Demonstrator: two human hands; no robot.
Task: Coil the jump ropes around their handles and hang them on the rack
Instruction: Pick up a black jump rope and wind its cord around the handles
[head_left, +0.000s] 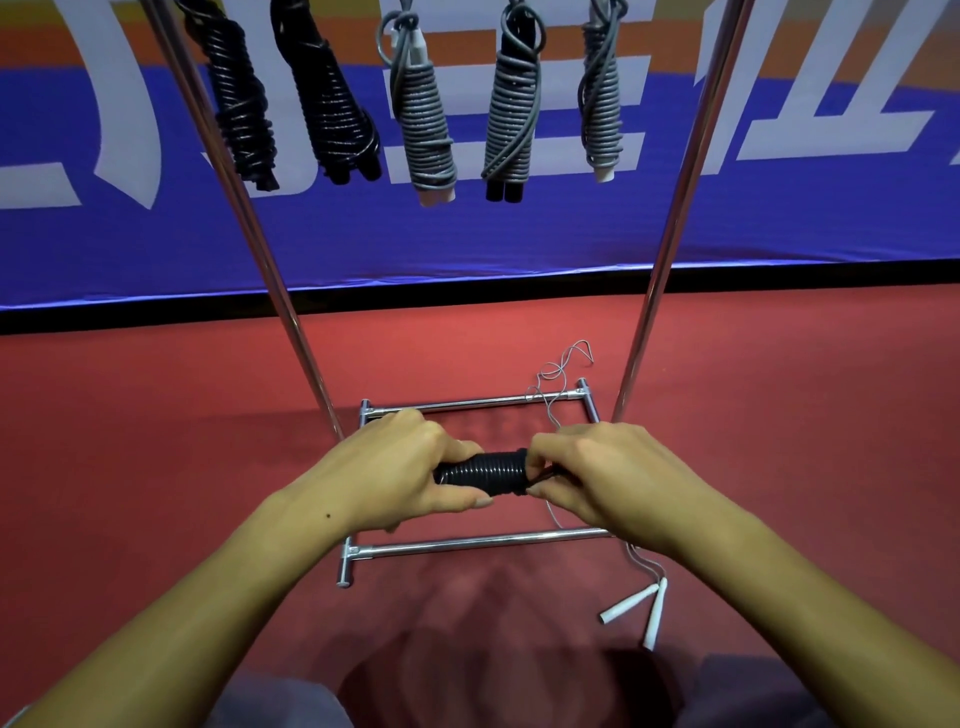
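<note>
A red floor (156, 415) with a fine matte texture fills the lower half of the view, and behind it stands a smooth blue banner (519, 234) with an orange band along the top and large pale characters, cropped and too partial to read. A chrome rack (483, 542) of round polished tubes stands on the floor: two slanted uprights rise to the top edge and a rectangular base frame lies flat between them. Five coiled jump ropes hang in a row near the top, two glossy black bundles (332, 104) on the left and three grey bundles (426, 119) to their right, each wound in tight rings around paired handles; white handle ends show under two of the grey ones, black ends under the middle one. On the floor a thin loose grey rope (550, 384) trails across the base frame to a pair of slim white handles (641, 605) lying just outside the frame on the right. Above the base frame the black jump rope (485, 470), a shiny ribbed coil lying crosswise, is held between both hands. The left hand (410, 467) has its fingers curled round the coil's left end; the right hand (608, 473) pinches the black cord end at the coil's right end
</note>
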